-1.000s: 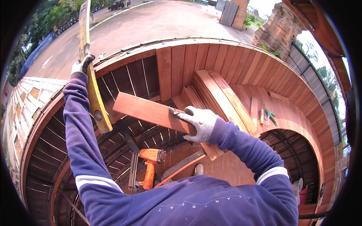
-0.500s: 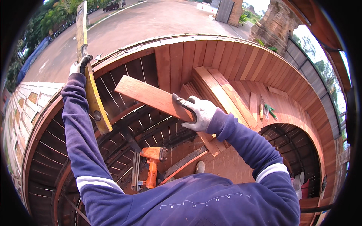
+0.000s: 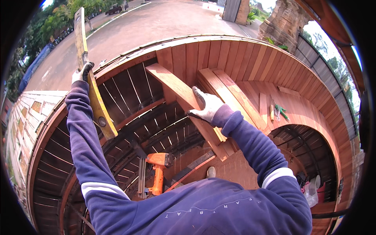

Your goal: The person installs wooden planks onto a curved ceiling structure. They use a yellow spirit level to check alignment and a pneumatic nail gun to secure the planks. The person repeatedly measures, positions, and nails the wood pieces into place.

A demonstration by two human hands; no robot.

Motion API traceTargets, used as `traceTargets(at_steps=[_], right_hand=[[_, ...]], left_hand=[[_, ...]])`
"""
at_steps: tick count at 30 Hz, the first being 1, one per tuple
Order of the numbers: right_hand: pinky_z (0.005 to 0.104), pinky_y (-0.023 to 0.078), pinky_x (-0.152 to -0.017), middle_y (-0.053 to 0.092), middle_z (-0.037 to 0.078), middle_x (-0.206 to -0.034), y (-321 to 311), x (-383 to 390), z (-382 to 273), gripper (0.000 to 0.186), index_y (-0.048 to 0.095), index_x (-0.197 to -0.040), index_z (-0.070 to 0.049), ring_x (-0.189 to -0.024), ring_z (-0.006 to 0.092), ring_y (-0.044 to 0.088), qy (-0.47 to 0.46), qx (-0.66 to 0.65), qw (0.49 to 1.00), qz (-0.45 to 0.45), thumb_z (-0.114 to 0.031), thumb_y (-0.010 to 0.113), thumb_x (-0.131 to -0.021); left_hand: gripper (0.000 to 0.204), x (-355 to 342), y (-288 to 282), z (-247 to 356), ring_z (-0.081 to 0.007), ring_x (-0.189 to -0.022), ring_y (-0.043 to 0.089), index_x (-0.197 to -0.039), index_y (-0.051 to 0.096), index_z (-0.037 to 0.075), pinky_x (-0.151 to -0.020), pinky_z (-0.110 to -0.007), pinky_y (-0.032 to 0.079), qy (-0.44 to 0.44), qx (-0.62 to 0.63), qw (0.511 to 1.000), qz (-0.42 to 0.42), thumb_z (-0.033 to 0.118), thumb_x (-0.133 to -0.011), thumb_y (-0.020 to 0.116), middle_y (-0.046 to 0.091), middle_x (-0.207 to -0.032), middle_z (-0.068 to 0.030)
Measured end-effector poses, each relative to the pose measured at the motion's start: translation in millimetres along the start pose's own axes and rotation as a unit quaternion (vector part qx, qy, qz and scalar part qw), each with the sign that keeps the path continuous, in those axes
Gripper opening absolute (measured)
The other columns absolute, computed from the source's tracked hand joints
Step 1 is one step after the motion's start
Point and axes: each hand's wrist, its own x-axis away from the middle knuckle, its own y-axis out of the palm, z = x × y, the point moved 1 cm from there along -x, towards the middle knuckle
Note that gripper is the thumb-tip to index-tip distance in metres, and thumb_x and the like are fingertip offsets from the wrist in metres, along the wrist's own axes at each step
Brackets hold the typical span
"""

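1. Fingers [image 3: 197,93] of gloved right hand [image 3: 211,106]: thumb and forefinger parted on reddish board [image 3: 176,85]; cannot tell if gripping.
2. Gloved left hand [image 3: 81,73]: fingers wrapped round yellow level [image 3: 95,96], which crosses curved wall's [image 3: 225,55] rim.
3. Board slants, upper end before dark slats [image 3: 131,88], lower end toward the person.
4. Stacked planks [image 3: 231,98] just right of board.
5. Orange nail gun [image 3: 158,178] below, apart from both hands.
6. Green tool [image 3: 280,112] far right.

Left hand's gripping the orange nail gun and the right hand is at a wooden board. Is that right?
Not quite: the left hand grips the yellow level, not the orange nail gun, as the head view shows. The right hand is at a wooden board.
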Motion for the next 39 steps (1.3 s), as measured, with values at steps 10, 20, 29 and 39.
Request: traceTargets(at_steps=[10,20,29,39], right_hand=[[0.0341,0.042,-0.103,0.050,0.019,-0.141,-52.9,158.0,42.4,0.089,0.033,-0.147,0.004,-0.124,0.0198,0.051,-0.006,-0.370,0.918,0.145,-0.017,0.082,-0.075],[0.0194,0.042,-0.047,0.054,0.000,-0.080,-70.1,257.4,199.9,0.079,0.027,-0.154,-0.014,-0.055,0.0049,0.049,0.154,-0.436,0.803,0.376,-0.005,0.064,-0.084],[0.0205,0.043,-0.047,0.056,0.001,-0.082,-51.2,270.5,253.1,0.077,0.032,-0.152,-0.012,-0.055,0.0061,0.051,0.207,-0.431,0.795,0.374,-0.004,0.064,-0.082],[0.0218,0.042,-0.044,0.056,0.002,-0.083,-45.1,250.2,286.0,0.076,0.032,-0.152,-0.014,-0.053,0.0071,0.050,0.204,-0.420,0.809,0.357,-0.010,0.068,-0.085]], left_hand=[[0.045,38.3,9.2,-2.8,-0.0178,-0.066,0.063,-0.106,0.064,0.004,-0.062,-0.030,0.051,0.146,0.042,0.982,0.116,0.028,-0.074,0.084,0.066,-0.087,-0.0065],[0.043,139.5,180.6,-7.2,-0.0113,-0.082,0.063,-0.104,0.061,0.007,-0.078,-0.027,0.054,0.103,0.229,0.965,0.073,0.005,-0.070,0.088,0.066,-0.093,-0.0012],[0.039,141.2,238.5,-7.8,-0.0111,-0.083,0.063,-0.105,0.061,0.006,-0.077,-0.027,0.052,0.094,0.176,0.980,-0.001,0.010,-0.075,0.085,0.066,-0.093,-0.0005],[0.050,126.5,261.3,-25.4,-0.0129,-0.088,0.061,-0.112,0.060,0.005,-0.083,-0.027,0.051,0.038,0.146,0.987,-0.059,0.017,-0.073,0.088,0.066,-0.100,-0.0015]])
